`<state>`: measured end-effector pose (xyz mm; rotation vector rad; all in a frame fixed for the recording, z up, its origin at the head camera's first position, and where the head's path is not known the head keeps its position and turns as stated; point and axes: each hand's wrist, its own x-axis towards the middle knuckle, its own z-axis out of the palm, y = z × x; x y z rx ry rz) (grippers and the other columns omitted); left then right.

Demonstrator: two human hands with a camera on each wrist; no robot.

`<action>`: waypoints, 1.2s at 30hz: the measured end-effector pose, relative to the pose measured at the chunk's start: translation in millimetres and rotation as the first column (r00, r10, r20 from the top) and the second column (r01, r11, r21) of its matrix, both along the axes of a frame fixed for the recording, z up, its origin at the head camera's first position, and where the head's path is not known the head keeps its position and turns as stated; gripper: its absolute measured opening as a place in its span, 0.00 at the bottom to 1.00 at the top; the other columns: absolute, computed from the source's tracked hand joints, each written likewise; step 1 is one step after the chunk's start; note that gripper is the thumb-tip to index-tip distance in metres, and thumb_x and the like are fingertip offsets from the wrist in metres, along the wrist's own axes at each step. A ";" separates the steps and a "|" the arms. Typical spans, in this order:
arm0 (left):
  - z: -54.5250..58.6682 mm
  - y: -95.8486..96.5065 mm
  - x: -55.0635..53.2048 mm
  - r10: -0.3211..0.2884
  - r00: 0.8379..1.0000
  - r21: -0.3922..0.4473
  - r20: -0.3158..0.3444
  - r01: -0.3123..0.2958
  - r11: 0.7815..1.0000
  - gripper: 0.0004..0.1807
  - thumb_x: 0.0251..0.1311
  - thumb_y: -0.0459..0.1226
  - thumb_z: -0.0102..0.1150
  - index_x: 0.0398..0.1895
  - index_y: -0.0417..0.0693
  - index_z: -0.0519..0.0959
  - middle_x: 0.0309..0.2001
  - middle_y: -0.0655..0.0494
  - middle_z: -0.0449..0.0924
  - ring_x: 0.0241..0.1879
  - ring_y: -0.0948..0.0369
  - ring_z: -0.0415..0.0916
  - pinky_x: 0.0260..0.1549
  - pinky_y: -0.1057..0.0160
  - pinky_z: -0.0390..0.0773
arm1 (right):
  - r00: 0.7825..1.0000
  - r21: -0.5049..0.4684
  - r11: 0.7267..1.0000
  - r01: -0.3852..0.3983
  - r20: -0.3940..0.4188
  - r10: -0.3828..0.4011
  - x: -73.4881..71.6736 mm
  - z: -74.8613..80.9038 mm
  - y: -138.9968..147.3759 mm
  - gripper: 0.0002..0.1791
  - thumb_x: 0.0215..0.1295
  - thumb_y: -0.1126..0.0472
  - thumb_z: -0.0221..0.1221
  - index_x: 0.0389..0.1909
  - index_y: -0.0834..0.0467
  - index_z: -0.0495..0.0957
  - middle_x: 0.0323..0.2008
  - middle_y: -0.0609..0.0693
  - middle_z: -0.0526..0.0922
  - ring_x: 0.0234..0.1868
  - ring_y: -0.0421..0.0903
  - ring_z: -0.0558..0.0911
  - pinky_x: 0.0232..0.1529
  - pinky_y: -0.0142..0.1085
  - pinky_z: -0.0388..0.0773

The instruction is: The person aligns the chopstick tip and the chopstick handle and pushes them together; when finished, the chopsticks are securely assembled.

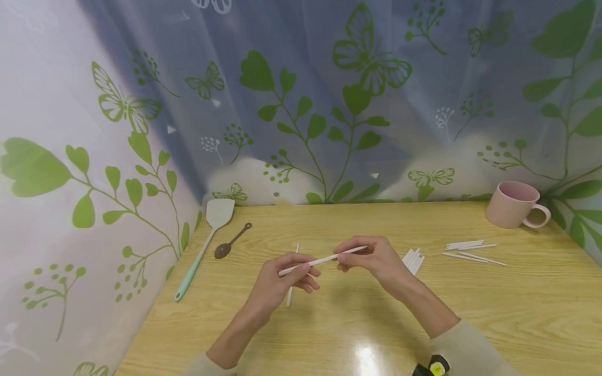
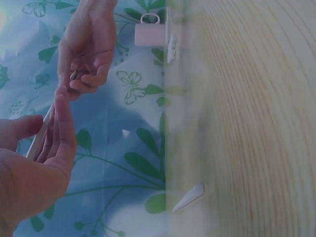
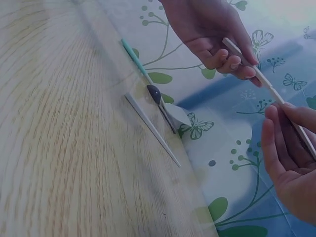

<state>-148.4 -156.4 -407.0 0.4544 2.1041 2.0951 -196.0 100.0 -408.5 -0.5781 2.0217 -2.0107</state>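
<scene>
A slim white stick (image 1: 324, 259) is held level above the table between both hands. My left hand (image 1: 277, 279) pinches its left part between thumb and fingers. Toward its other end, my right hand (image 1: 373, 258) pinches it with thumb and fingertips. The right wrist view shows a small step (image 3: 271, 88) along the stick, between the hands; whether two pieces meet there I cannot tell. Below the left hand, another white stick (image 1: 289, 296) lies on the table, partly hidden by that hand.
Beyond the right hand lies a bundle of white sticks (image 1: 413, 261), with several loose ones (image 1: 475, 257) farther right. A pink mug (image 1: 508, 209) stands at the back right. At left lie a spatula (image 1: 203, 250) with a green handle and a brown spoon (image 1: 223, 250). Patterned curtains border the table (image 1: 357, 318).
</scene>
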 end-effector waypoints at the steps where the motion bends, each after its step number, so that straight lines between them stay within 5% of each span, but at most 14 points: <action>1: 0.0 0.8 0.2 0.000 1.000 -0.001 0.004 0.000 1.000 0.16 0.75 0.37 0.59 0.59 0.37 0.81 0.45 0.39 0.87 0.37 0.55 0.89 0.43 0.54 0.89 | 1.000 -0.007 1.000 -0.013 0.002 0.013 -0.2 0.0 -0.9 0.14 0.68 0.59 0.70 0.49 0.63 0.86 0.39 0.60 0.89 0.40 0.55 0.89 0.53 0.48 0.84; 8: -2.9 5.0 0.8 0.014 1.000 0.020 0.015 -0.015 1.000 0.14 0.73 0.35 0.62 0.55 0.33 0.81 0.43 0.38 0.86 0.38 0.56 0.88 0.44 0.53 0.88 | 0.994 -0.024 0.994 -0.110 -0.004 0.110 0.7 0.1 -8.7 0.14 0.70 0.60 0.67 0.49 0.66 0.85 0.39 0.60 0.90 0.41 0.59 0.89 0.53 0.48 0.85; 19: -3.8 7.6 0.0 0.061 0.998 0.026 0.010 -0.061 0.998 0.11 0.72 0.30 0.61 0.53 0.32 0.81 0.39 0.44 0.86 0.37 0.56 0.88 0.45 0.53 0.88 | 0.992 -0.016 0.993 -0.120 -0.031 0.119 0.8 -1.6 -14.6 0.14 0.71 0.61 0.67 0.49 0.67 0.85 0.40 0.60 0.90 0.42 0.60 0.89 0.53 0.49 0.85; 27: -7.7 6.3 -0.6 0.071 0.997 0.020 0.025 -0.071 0.997 0.12 0.71 0.29 0.62 0.52 0.29 0.80 0.37 0.45 0.87 0.36 0.58 0.87 0.43 0.57 0.88 | 0.990 0.004 0.991 -0.134 -0.041 0.134 0.3 -1.7 -17.8 0.13 0.72 0.61 0.66 0.49 0.66 0.85 0.46 0.69 0.86 0.41 0.58 0.90 0.53 0.51 0.85; 36: -14.9 -3.7 0.7 0.074 0.995 -0.059 0.067 -0.070 0.996 0.15 0.76 0.39 0.58 0.56 0.38 0.82 0.38 0.48 0.87 0.33 0.58 0.86 0.37 0.61 0.87 | 0.991 0.016 0.993 -0.117 -0.059 0.118 -9.1 -6.7 -12.8 0.11 0.76 0.62 0.60 0.47 0.68 0.77 0.35 0.58 0.85 0.39 0.54 0.87 0.51 0.47 0.86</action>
